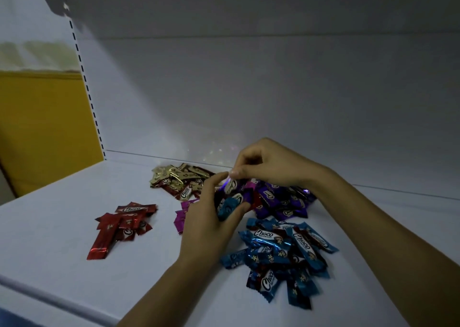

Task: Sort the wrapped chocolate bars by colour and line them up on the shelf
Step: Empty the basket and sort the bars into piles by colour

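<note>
Shelf [62,239], white, is carrying wrapped chocolate bars in loose colour groups. Blue pile [281,254], taken as reference, is lying nearest the camera, its bars crossing at all angles. Purple pile [281,199] is sitting just behind the blue pile. Red pile [124,223] is lying well left of the blue pile, apart from the rest. Gold pile [171,178] is lying behind and left of the blue pile, near the back wall, with some brown-red bars mixed in. Magenta bars [183,212] are showing left of the blue pile, partly hidden by the left hand. Left hand [209,224] is hovering just left of the blue pile, fingers curling round a mixed bunch [231,206] of blue, red and purple bars. Right hand [266,165] is reaching in behind the blue pile, thumb and fingertips pinching the upper end of one purple bar [232,185] in that bunch. Yellow panel [44,127] is standing far left of the blue pile, beyond the shelf end.
</note>
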### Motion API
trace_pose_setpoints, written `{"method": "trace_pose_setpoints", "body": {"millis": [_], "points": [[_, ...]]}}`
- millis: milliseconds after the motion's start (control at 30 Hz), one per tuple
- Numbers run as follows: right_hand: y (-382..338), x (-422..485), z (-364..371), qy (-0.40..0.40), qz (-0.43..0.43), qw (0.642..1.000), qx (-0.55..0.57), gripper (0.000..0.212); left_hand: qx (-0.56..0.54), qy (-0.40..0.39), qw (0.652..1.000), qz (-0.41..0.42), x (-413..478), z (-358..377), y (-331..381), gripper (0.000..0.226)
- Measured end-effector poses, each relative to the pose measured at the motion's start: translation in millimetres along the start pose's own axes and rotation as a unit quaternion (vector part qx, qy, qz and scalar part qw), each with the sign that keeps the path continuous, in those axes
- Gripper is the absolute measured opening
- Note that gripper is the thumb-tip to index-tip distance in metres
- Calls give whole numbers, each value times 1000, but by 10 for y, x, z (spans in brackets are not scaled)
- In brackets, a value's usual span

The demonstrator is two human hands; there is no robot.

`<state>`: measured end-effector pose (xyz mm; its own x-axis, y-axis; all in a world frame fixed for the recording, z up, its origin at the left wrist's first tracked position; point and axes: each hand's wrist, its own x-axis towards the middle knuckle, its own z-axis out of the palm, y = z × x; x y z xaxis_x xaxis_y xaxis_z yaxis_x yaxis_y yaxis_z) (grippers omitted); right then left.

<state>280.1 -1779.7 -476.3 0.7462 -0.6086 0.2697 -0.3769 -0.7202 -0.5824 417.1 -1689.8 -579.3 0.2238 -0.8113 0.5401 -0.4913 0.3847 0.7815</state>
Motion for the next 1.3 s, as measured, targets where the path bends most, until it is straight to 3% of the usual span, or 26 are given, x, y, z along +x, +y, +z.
{"method": "trace_pose_setpoints", "body": {"millis": [167,300,400,467,567,667,833,933,1000,1100,1233,1300], "points": [[146,-24,-188,152,31,987,46,13,-16,15,1000,-21,20,4,-55,39],[473,-146,-292,148,157,974,-73,22,-23,16,999,-29,26,1,-47,29],[420,-151,-276,175,142,972,-70,37,-13,18,999,-30,31,1,-26,32],[251,-127,-234,124,93,988,-5,25,-4,15,1000,-15,18,0,-5,31],[53,-111,-99,-12,68,997,-21,22,11,12,1000,19,-5,-5,29,31],[-2,-109,10,-53,54,997,-25,16,7,12,1000,20,-5,-9,26,34],[26,-92,3,65,47,996,29,8,8,43,999,26,16,-29,21,26],[33,-55,65,196,47,974,100,11,-2,116,993,38,50,-81,20,22],[35,-30,153,243,50,958,142,12,-17,175,983,48,63,-136,30,22],[20,-10,303,207,83,965,139,10,-28,237,969,65,72,-185,36,21],[16,-31,426,70,136,983,104,13,-26,237,968,76,72,-178,2,22],[6,-27,428,80,141,983,89,17,-36,229,970,71,75,-178,7,22]]}}
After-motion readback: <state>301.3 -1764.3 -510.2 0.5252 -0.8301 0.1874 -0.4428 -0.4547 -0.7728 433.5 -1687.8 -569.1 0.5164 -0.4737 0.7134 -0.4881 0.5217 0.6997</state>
